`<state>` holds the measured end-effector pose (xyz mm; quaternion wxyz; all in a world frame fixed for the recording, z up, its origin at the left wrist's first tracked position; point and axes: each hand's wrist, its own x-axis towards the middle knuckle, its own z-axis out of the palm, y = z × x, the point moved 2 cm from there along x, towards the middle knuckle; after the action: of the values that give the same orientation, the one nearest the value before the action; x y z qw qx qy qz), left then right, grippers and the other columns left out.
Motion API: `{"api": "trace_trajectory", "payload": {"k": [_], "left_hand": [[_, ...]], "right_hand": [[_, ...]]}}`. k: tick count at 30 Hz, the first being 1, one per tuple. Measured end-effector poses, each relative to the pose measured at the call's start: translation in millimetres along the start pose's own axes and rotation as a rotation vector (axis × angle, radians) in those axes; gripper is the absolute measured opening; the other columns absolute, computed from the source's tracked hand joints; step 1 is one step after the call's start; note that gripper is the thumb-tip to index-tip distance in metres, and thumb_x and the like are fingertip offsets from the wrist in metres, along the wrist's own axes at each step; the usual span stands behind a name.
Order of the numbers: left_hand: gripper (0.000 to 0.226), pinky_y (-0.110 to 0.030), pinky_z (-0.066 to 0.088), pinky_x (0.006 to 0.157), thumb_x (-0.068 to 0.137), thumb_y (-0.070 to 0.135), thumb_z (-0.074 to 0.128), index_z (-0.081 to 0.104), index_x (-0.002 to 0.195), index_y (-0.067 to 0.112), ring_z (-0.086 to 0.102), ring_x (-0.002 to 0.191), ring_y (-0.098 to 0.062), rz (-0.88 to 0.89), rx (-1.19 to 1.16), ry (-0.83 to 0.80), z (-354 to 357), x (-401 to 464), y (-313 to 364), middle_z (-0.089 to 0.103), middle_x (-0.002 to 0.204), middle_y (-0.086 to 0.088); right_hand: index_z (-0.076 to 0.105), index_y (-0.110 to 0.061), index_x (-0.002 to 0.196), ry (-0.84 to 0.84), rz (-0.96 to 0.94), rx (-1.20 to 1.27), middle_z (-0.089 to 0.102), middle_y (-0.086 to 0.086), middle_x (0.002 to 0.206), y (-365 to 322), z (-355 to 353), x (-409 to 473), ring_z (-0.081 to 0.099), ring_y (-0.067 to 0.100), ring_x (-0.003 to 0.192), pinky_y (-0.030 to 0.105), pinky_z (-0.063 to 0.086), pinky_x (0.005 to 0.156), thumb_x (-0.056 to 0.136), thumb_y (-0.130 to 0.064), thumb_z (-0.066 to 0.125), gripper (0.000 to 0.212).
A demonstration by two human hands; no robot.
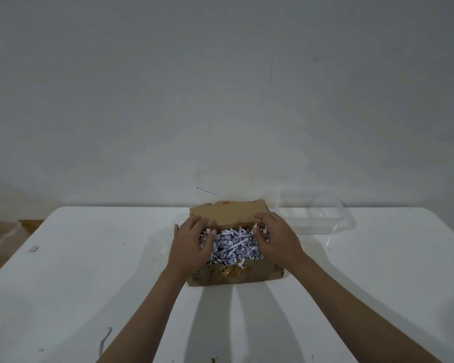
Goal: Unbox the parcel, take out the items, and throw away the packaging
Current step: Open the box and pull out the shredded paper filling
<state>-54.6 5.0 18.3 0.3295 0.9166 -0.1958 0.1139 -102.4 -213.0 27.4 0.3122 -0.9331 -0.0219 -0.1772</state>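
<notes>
Head view: left hand [192,242], right hand [275,237] spread, unclenched, pressing into white shredded-paper filler [233,247] inside opened brown cardboard box [228,212] near white table [89,258] far edge, likely feeling for items.

Shredded paper [233,247] fills the cardboard box [247,276], burying whatever lies beneath. Both hands, left hand [192,244] and right hand [278,239], cover its side edges. Both elbows are cut off below. Far right, a clear container [315,216], perhaps a lid.

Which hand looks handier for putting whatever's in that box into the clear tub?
The right hand, probably. Both hands rest on the box over the shredded paper, but the clear tub sits just beyond the right one; the left hand would have to cross over.
</notes>
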Motion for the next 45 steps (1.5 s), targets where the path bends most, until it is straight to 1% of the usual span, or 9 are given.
{"api": "trace_trajectory", "payload": {"k": [2,5,14,20,24,31,35,41,45], "left_hand": [[0.049,-0.029,0.040,0.094,0.087,0.047,0.043,0.065,0.112,0.011,0.055,0.111,-0.020,0.040,-0.060,0.060,-6.0,-2.0,7.5,0.060,0.115,-0.003],[0.044,-0.025,0.045,0.086,0.088,0.042,0.048,0.062,0.117,0.012,0.055,0.106,-0.016,0.017,-0.069,0.018,-5.1,-2.7,16.9,0.059,0.116,-0.002],[0.036,-0.042,0.039,0.094,0.096,0.042,0.042,0.050,0.118,0.014,0.036,0.120,-0.035,-0.362,0.128,-0.231,2.7,0.5,26.4,0.037,0.131,-0.016],[0.050,-0.055,0.026,0.112,0.097,0.048,0.028,0.031,0.143,0.030,0.022,0.137,-0.046,-0.437,0.077,-0.525,14.6,10.7,23.9,0.007,0.156,-0.015],[0.056,-0.051,0.023,0.113,0.096,0.044,0.029,0.012,0.149,0.036,0.015,0.141,-0.043,-0.471,0.108,-0.764,12.4,21.7,23.6,-0.008,0.158,-0.017],[0.052,-0.048,0.006,0.117,0.103,0.036,0.023,0.007,0.152,0.029,-0.011,0.146,-0.033,-0.461,-0.026,-0.970,6.8,33.5,33.7,-0.006,0.160,-0.012],[0.050,-0.048,0.011,0.117,0.101,0.044,0.026,0.020,0.149,0.031,-0.010,0.146,-0.026,-0.496,-0.141,-0.941,17.2,28.6,14.4,-0.001,0.160,-0.005],[0.038,-0.031,0.029,0.102,0.102,0.037,0.035,0.041,0.138,0.028,0.033,0.134,-0.018,-0.636,-0.525,-0.779,10.1,17.8,14.5,0.035,0.148,0.003],[0.029,-0.018,0.037,0.086,0.101,0.037,0.036,0.054,0.124,0.035,0.045,0.116,-0.005,-0.526,-0.520,-0.639,-2.7,16.1,19.8,0.051,0.124,0.019]], "right_hand": [[0.061,-0.011,0.117,0.038,-0.037,0.003,0.064,0.007,0.113,-9.2,-1.8,-2.3,0.062,0.025,0.101,0.028,0.049,0.075,0.088,-0.024,0.054,0.032],[0.058,-0.014,0.120,-0.034,0.020,-0.039,0.059,0.004,0.119,-20.4,1.6,-1.1,0.057,0.021,0.106,0.026,0.045,0.075,0.090,-0.024,0.056,0.032],[0.054,-0.022,0.111,-0.276,0.314,-0.220,0.044,0.006,0.119,-22.1,6.4,11.2,0.046,0.028,0.108,0.036,0.048,0.077,0.081,-0.056,0.060,0.046],[0.051,-0.023,0.128,-0.499,0.264,-0.140,0.054,0.005,0.128,-22.3,6.4,26.2,0.054,0.024,0.113,0.032,0.044,0.083,0.080,-0.052,0.063,0.057],[0.048,-0.025,0.132,-0.691,0.318,-0.115,0.056,0.001,0.131,-22.7,8.3,36.1,0.056,0.021,0.111,0.034,0.049,0.090,0.077,-0.047,0.067,0.063],[0.025,-0.035,0.145,-0.851,0.382,-0.075,0.020,0.010,0.153,-18.9,14.4,27.0,0.033,0.033,0.135,0.041,0.035,0.110,0.079,-0.051,0.065,0.079],[0.024,-0.040,0.143,-0.821,0.420,-0.037,0.019,0.009,0.151,-9.5,27.7,20.8,0.031,0.034,0.136,0.045,0.034,0.110,0.077,-0.056,0.063,0.079],[0.045,-0.027,0.130,-0.657,0.394,0.226,0.052,-0.006,0.121,-6.2,25.2,13.8,0.054,0.014,0.113,0.027,0.046,0.092,0.080,-0.040,0.070,0.058],[0.049,-0.029,0.131,-0.607,0.357,0.249,0.060,-0.010,0.123,-9.9,17.3,14.1,0.058,0.009,0.110,0.027,0.048,0.091,0.083,-0.039,0.067,0.052]]}}
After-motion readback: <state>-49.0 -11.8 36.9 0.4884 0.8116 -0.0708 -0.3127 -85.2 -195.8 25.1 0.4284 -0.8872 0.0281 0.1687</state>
